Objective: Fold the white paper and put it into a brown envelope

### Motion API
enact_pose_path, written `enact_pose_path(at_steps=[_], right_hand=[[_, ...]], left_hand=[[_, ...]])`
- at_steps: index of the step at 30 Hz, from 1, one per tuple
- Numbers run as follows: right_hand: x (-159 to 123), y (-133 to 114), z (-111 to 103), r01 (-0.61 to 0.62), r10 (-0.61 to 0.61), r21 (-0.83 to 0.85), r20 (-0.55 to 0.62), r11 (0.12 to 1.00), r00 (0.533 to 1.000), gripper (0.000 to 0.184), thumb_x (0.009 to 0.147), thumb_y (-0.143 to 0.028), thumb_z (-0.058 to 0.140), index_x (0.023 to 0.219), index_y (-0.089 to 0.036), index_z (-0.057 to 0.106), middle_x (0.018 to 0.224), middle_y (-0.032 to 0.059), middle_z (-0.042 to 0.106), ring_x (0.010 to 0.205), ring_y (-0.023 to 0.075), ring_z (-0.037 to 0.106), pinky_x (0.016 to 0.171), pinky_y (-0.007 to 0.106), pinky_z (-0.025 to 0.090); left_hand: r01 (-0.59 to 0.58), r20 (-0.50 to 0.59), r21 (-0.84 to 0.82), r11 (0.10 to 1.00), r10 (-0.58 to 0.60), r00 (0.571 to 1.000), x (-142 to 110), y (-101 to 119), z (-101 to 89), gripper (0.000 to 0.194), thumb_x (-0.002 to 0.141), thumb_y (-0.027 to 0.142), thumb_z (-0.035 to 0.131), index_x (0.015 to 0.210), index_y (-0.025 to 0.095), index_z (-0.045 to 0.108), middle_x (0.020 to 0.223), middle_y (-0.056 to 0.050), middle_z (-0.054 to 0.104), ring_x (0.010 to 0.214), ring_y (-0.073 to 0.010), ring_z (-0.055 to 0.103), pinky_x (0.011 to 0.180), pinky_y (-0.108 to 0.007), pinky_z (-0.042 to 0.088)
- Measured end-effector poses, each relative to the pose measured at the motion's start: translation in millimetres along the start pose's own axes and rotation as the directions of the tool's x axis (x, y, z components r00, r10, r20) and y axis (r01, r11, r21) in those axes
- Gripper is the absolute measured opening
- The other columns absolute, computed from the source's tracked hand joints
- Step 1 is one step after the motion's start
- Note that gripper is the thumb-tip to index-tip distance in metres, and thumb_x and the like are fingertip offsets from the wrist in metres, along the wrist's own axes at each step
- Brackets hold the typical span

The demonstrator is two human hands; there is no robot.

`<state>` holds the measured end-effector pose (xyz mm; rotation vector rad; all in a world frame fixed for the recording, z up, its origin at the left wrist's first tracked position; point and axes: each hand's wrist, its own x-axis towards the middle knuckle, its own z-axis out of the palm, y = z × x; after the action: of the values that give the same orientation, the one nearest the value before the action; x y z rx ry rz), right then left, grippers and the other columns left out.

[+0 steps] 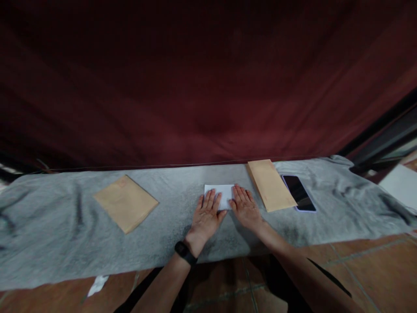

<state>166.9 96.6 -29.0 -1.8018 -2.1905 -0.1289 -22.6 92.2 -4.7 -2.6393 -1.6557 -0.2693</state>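
Note:
A small white sheet of paper [226,194], perhaps folded, lies flat on the grey cloth in the middle. My left hand [207,216] rests on its left part, fingers stretched out and pointing away from me. On its right edge lies my right hand [245,208], also flat with the fingers extended. The lower part of the paper is hidden under my hands. Close to the right hand is a stack of brown envelopes [271,184]. Farther off to the left, more brown envelopes [125,203] lie turned at an angle.
A phone [299,193] in a pale purple case lies partly under the right-hand envelopes. The grey cloth [156,248] runs along a dark red curtain [208,108]. A white scrap [98,284] lies on the tiled floor [371,265] in front.

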Motion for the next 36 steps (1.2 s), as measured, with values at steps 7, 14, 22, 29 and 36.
enact_pose_path(at_steps=[7, 14, 22, 29, 36], right_hand=[[-0.8, 21.7, 0.0, 0.011, -0.011, 0.002, 0.006, 1.000, 1.000, 0.056, 0.104, -0.035, 0.029, 0.154, -0.008, 0.036, 0.157, 0.0157, 0.040, 0.147, 0.0289, 0.035, 0.118, 0.050, 0.028], [-1.5, 25.7, -1.5, -0.012, 0.012, 0.004, 0.007, 1.000, 1.000, 0.055, 0.104, -0.032, 0.031, 0.151, -0.006, 0.040, 0.157, 0.0157, 0.041, 0.145, 0.0290, 0.037, 0.118, 0.046, 0.032], [3.8, 16.4, -11.1, 0.047, -0.045, 0.108, -0.018, 0.993, 0.999, 0.054, 0.102, -0.028, 0.038, 0.153, -0.012, 0.038, 0.160, 0.0141, 0.035, 0.149, 0.0268, 0.031, 0.120, 0.050, 0.030], [11.1, 10.5, -43.3, 0.289, -0.314, 0.312, 0.032, 0.905, 0.949, 0.058, 0.099, -0.040, 0.051, 0.153, -0.021, 0.040, 0.153, 0.0081, 0.049, 0.140, 0.0219, 0.046, 0.120, 0.045, 0.033], [18.6, 14.7, -52.1, -0.032, 0.023, 0.729, 0.022, 0.684, 0.999, 0.032, 0.100, -0.039, 0.047, 0.098, -0.022, 0.074, 0.086, 0.0027, 0.075, 0.080, 0.0209, 0.070, 0.071, 0.030, 0.056]], left_hand=[[0.010, -0.002, -0.048, 0.999, -0.010, 1.000, -2.9, 0.0, -5.6, 0.061, 0.100, 0.048, 0.039, 0.153, 0.018, 0.037, 0.162, -0.014, 0.035, 0.150, -0.0283, 0.030, 0.121, -0.052, 0.024], [-0.056, 0.102, -0.042, 0.998, 0.060, 0.993, 4.8, -14.6, -16.1, 0.054, 0.098, 0.030, 0.043, 0.147, 0.010, 0.046, 0.155, -0.016, 0.044, 0.146, -0.0271, 0.039, 0.117, -0.043, 0.036], [-0.174, 0.128, 0.035, 0.984, 0.169, 0.977, 3.8, -22.9, -24.2, 0.054, 0.087, 0.002, 0.042, 0.138, 0.010, 0.055, 0.148, -0.018, 0.053, 0.138, -0.0251, 0.050, 0.114, -0.041, 0.041], [-0.158, -0.065, -0.172, 0.972, 0.149, 0.987, 13.3, -36.9, -52.1, 0.037, 0.092, 0.009, 0.044, 0.117, 0.022, 0.069, 0.122, -0.009, 0.072, 0.114, -0.0227, 0.067, 0.102, -0.040, 0.051], [0.072, -0.205, -0.785, 0.616, -0.367, 0.908, 30.1, -44.8, -57.2, 0.040, 0.090, 0.039, 0.060, 0.126, 0.021, 0.061, 0.112, -0.009, 0.074, 0.104, -0.0238, 0.069, 0.094, -0.040, 0.054]])
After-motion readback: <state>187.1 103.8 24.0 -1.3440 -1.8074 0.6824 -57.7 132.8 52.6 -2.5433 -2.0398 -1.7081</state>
